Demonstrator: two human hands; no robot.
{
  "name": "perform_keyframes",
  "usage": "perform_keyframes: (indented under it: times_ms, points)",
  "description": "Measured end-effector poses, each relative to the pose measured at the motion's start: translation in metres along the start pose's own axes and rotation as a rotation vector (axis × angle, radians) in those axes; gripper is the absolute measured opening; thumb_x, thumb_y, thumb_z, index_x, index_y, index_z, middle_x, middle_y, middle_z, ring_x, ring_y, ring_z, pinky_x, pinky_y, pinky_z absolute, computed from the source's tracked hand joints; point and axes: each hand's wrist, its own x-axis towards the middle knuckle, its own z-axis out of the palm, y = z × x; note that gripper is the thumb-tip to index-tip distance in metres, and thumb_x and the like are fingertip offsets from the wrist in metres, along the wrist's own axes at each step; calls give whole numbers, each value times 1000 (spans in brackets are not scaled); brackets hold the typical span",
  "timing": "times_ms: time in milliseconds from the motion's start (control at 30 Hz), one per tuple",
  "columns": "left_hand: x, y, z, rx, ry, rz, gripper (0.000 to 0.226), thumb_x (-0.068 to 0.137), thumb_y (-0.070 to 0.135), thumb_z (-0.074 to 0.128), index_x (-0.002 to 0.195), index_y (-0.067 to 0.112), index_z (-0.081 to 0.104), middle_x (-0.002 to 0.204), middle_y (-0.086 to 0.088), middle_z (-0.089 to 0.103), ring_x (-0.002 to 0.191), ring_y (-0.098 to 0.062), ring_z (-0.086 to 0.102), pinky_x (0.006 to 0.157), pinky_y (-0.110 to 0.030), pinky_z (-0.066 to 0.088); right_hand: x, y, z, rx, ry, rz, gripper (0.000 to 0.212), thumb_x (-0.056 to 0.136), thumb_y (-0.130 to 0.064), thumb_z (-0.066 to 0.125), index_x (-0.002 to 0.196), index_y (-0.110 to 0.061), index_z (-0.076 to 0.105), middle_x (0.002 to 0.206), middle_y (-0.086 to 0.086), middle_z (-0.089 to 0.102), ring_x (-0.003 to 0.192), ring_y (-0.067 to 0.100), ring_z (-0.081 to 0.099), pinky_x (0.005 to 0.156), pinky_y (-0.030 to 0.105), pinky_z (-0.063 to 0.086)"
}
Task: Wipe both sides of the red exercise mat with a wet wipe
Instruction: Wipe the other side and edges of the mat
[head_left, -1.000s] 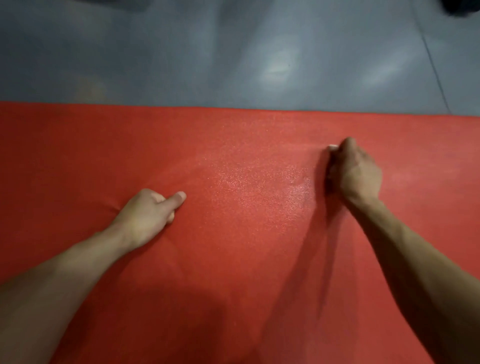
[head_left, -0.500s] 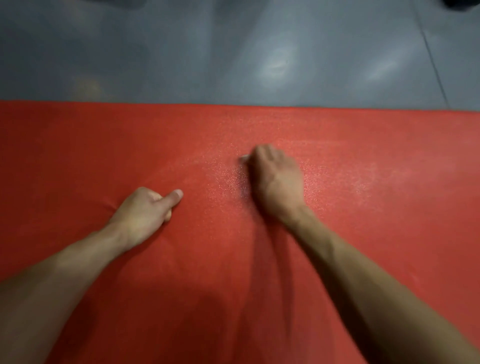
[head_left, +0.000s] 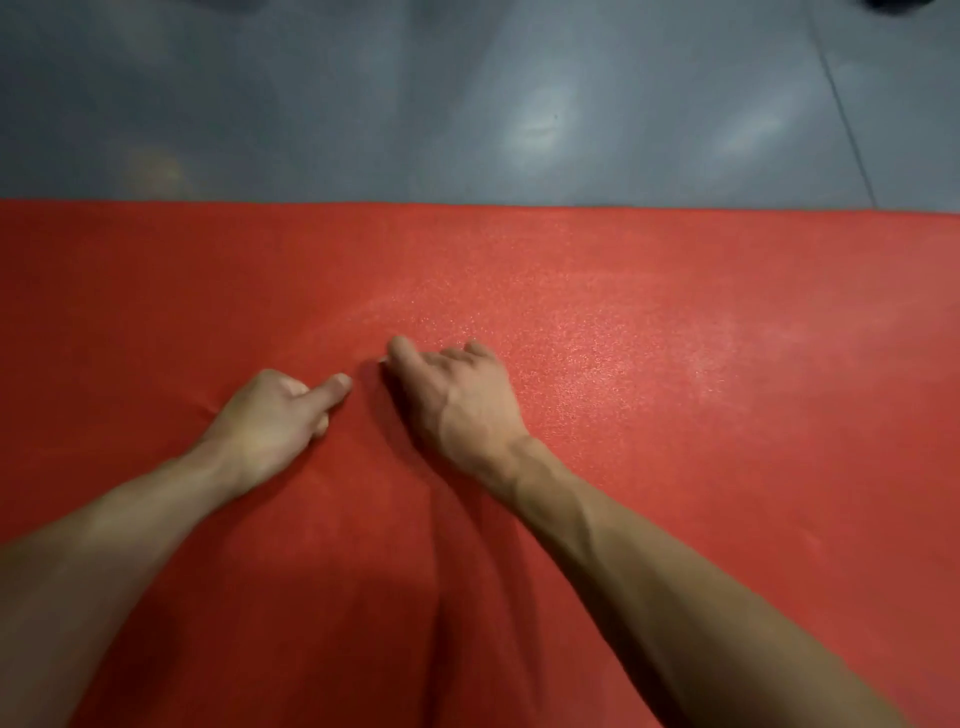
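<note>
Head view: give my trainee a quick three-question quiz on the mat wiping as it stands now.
1. True or false: the left hand is lifted clear of the red mat.
2. Which hand works the wet wipe? A) left B) right C) both
3. Fill in: beyond the mat's far edge lies a grey ____.

Key:
1. False; it rests on the mat, thumb out.
2. B; a white sliver shows under the right hand.
3. floor.
</note>
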Motion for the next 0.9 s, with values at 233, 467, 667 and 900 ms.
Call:
perform_keyframes:
  times_ms: [233,467,667,900]
  points:
    - [0,0,-1,34,15,17,67,99,49,58,44,14,47,35,2,36,26,-12,28,48,-28,25,-59,179,-65,-241,25,789,26,106,-34,38,109,-11,49,80,31,66,74,50,66,62,48,48]
    - [-1,1,-1,12,9,14,75,100,47,58,34,14,45,34,2,33,25,-12,25,48,-26,22,-10,24,4,-130,42,236,32,82,-13,64,106,-15,43,50,-1,56,42,25,55,58,31,39]
    - [-2,2,0,19,17,23,66,99,47,58,43,14,46,35,1,37,26,-13,29,48,-27,26,-13,84,-23,-218,55,257,19,90,-17,64,102,-12,50,54,6,61,47,31,61,51,34,42]
    - [0,-1,1,17,20,30,64,99,49,59,47,12,51,36,0,40,28,-14,33,49,-28,30,6,133,-35,-251,-82,683,30,104,-22,36,128,-6,41,95,22,71,83,43,68,63,40,36]
